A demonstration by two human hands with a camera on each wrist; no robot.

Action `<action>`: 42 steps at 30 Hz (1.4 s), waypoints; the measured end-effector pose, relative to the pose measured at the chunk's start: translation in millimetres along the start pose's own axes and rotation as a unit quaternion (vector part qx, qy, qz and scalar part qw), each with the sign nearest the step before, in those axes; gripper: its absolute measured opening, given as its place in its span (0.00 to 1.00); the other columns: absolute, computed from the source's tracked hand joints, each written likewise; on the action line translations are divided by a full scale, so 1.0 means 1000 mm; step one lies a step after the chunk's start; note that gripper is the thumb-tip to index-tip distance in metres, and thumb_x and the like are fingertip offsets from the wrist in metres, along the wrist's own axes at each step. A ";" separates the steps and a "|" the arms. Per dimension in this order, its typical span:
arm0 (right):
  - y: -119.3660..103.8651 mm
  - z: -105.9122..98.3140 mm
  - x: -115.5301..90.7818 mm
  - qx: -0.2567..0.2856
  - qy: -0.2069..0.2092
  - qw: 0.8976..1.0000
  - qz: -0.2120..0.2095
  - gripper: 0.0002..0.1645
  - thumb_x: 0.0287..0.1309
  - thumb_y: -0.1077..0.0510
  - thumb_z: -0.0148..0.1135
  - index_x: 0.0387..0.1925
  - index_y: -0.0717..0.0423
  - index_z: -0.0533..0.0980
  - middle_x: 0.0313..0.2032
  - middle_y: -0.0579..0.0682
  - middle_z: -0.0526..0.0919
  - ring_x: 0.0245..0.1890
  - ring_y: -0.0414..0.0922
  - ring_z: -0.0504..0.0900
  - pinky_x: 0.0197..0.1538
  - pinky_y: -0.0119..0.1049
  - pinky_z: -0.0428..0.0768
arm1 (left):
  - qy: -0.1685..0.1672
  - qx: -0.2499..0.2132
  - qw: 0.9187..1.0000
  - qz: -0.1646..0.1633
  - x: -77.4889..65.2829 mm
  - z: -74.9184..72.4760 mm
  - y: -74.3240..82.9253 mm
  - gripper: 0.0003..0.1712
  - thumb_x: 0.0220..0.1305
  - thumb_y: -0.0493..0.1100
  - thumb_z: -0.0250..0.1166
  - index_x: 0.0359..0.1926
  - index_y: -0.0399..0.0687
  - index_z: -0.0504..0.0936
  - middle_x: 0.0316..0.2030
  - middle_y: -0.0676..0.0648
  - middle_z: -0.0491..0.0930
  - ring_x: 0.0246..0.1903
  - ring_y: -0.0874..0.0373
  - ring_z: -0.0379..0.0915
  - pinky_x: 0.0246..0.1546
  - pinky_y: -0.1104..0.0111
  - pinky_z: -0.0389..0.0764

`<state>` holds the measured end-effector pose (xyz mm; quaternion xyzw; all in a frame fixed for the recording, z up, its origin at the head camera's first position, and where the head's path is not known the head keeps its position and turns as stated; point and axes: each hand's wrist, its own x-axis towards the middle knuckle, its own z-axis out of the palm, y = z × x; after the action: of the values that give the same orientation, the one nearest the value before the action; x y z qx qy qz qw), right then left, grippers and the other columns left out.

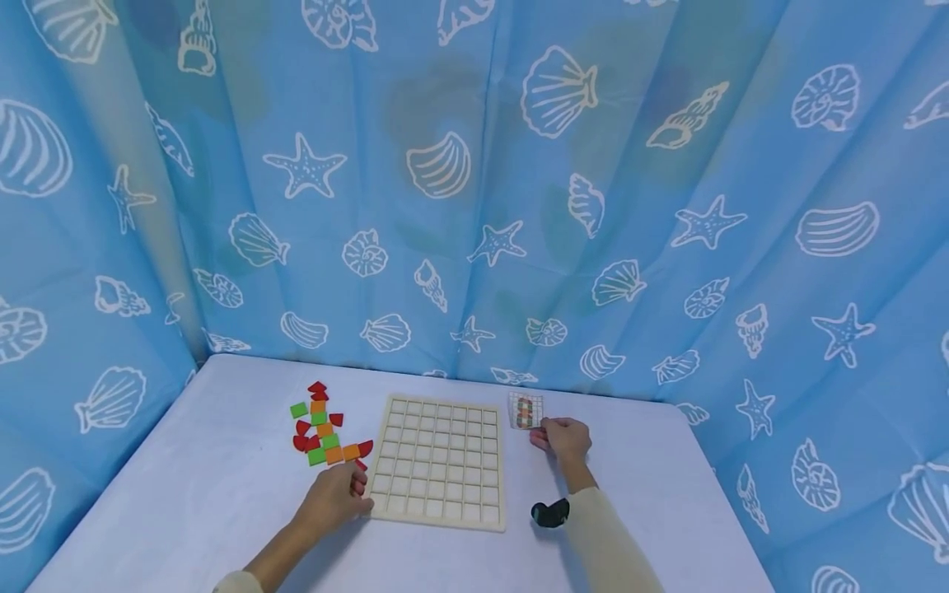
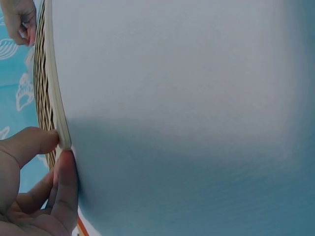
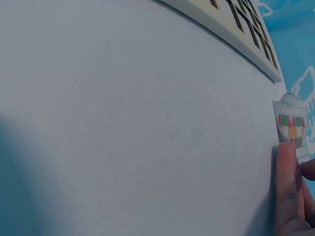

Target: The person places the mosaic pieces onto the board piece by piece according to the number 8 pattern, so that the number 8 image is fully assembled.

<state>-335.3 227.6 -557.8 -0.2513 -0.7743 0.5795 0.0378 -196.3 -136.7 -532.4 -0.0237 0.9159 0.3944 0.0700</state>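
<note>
I find the left hand (image 1: pixel 331 501) at the near-left corner of the pale grid board (image 1: pixel 437 463), thumb and finger grasping that corner between them. The board lies flat on the white table (image 1: pixel 645 461), its compartments bare. I record the right hand (image 1: pixel 565 438) just beyond the board's right side, thumb and finger pinching the near-right corner of the patterned card (image 1: pixel 525 411); the card sits beside the board's far-right corner and shows a small coloured figure on a grid. I note red, green and orange pieces (image 1: pixel 324 429) grouped left of the board, the nearest red ones just beside its left edge and the left hand. A blue shell-print curtain (image 1: pixel 504 165) hangs behind the table.
</note>
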 end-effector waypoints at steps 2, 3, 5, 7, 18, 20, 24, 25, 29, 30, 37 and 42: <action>0.000 0.000 -0.001 0.007 -0.002 1.000 -0.004 0.19 0.64 0.56 0.61 0.47 0.68 0.75 0.30 0.58 0.83 0.23 0.42 0.85 0.30 0.30 0.83 | 0.003 0.000 1.000 0.004 0.000 0.000 -0.001 0.18 0.48 0.35 0.77 0.37 0.39 0.77 0.25 0.49 0.71 0.27 0.58 0.68 0.27 0.72 0.75; 0.000 0.000 -0.001 0.009 -0.004 1.000 -0.006 0.19 0.64 0.56 0.61 0.47 0.68 0.75 0.30 0.58 0.83 0.23 0.42 0.85 0.31 0.30 0.83 | 0.005 0.000 1.000 0.006 0.000 0.000 -0.002 0.18 0.48 0.35 0.77 0.37 0.39 0.77 0.25 0.49 0.71 0.27 0.58 0.68 0.27 0.72 0.75; 0.000 0.000 -0.001 0.012 -0.007 1.000 -0.011 0.19 0.64 0.55 0.61 0.48 0.68 0.75 0.30 0.58 0.83 0.23 0.41 0.85 0.31 0.30 0.83 | 0.004 -0.001 1.000 0.008 0.001 0.000 -0.003 0.17 0.48 0.35 0.76 0.38 0.39 0.78 0.26 0.50 0.71 0.27 0.58 0.68 0.27 0.72 0.75; 0.001 0.000 -0.001 0.011 -0.009 1.000 -0.016 0.19 0.65 0.55 0.61 0.48 0.68 0.75 0.31 0.59 0.83 0.23 0.42 0.85 0.30 0.29 0.82 | 0.001 -0.005 1.000 0.007 0.001 0.001 -0.004 0.17 0.49 0.35 0.76 0.38 0.39 0.78 0.26 0.50 0.72 0.28 0.58 0.68 0.28 0.72 0.75; -0.004 -0.007 -0.004 -0.076 -0.027 0.993 -0.091 0.18 0.63 0.53 0.63 0.43 0.65 0.75 0.30 0.58 0.82 0.22 0.44 0.84 0.26 0.29 0.82 | 0.009 0.000 1.000 0.027 0.000 0.003 -0.004 0.16 0.49 0.34 0.76 0.36 0.39 0.77 0.25 0.50 0.71 0.27 0.58 0.67 0.27 0.72 0.75; -0.007 -0.008 -0.010 -0.111 -0.042 0.986 -0.114 0.16 0.62 0.54 0.64 0.42 0.64 0.75 0.28 0.56 0.82 0.21 0.45 0.84 0.27 0.31 0.82 | 0.005 -0.003 1.000 0.025 0.000 0.002 -0.004 0.17 0.49 0.35 0.76 0.36 0.39 0.77 0.25 0.50 0.72 0.27 0.58 0.68 0.27 0.71 0.75; -0.012 -0.009 -0.028 -0.175 -0.096 0.967 -0.159 0.14 0.58 0.56 0.67 0.39 0.63 0.77 0.25 0.52 0.81 0.21 0.44 0.83 0.28 0.34 0.83 | -0.003 -0.007 1.000 0.019 0.000 0.002 -0.004 0.17 0.49 0.35 0.76 0.37 0.39 0.77 0.26 0.50 0.72 0.28 0.58 0.68 0.28 0.72 0.76; -0.012 -0.009 -0.034 -0.191 -0.113 0.961 -0.168 0.15 0.58 0.56 0.68 0.40 0.63 0.78 0.25 0.51 0.81 0.21 0.44 0.82 0.28 0.34 0.83 | -0.004 -0.008 1.000 0.017 0.000 0.002 -0.004 0.17 0.49 0.35 0.76 0.37 0.39 0.77 0.26 0.50 0.72 0.28 0.58 0.68 0.28 0.72 0.76; -0.014 -0.011 -0.061 -0.231 -0.170 0.932 -0.220 0.17 0.54 0.55 0.71 0.41 0.61 0.78 0.27 0.48 0.79 0.23 0.42 0.80 0.28 0.33 0.80 | -0.001 -0.011 1.000 0.022 0.001 0.002 -0.004 0.17 0.49 0.35 0.76 0.37 0.39 0.77 0.26 0.50 0.72 0.28 0.58 0.67 0.28 0.71 0.75; -0.013 -0.012 -0.068 -0.235 -0.185 0.924 -0.238 0.18 0.53 0.55 0.72 0.42 0.61 0.78 0.28 0.48 0.79 0.24 0.41 0.79 0.28 0.33 0.80 | -0.002 -0.011 1.000 0.024 0.001 0.002 -0.004 0.17 0.49 0.35 0.76 0.37 0.39 0.77 0.26 0.50 0.71 0.28 0.58 0.67 0.28 0.71 0.75; -0.002 -0.015 -0.104 -0.237 -0.260 0.886 -0.303 0.24 0.48 0.58 0.74 0.45 0.66 0.77 0.35 0.52 0.81 0.34 0.46 0.81 0.36 0.34 0.80 | -0.024 -0.011 1.000 0.002 -0.002 0.005 -0.009 0.17 0.49 0.36 0.76 0.36 0.40 0.76 0.25 0.49 0.71 0.27 0.58 0.67 0.27 0.72 0.74; 0.001 -0.013 -0.107 -0.267 -0.242 0.879 -0.312 0.26 0.45 0.58 0.75 0.46 0.67 0.78 0.34 0.50 0.78 0.35 0.45 0.80 0.37 0.34 0.80 | -0.024 -0.010 1.000 0.001 0.002 0.004 -0.005 0.18 0.49 0.36 0.76 0.36 0.40 0.75 0.26 0.49 0.70 0.27 0.58 0.67 0.29 0.71 0.75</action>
<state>-237.3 192.7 -529.2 0.1511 -0.9230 0.3515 -0.0406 -197.6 -137.1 -539.5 -0.0140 0.9102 0.4038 0.0911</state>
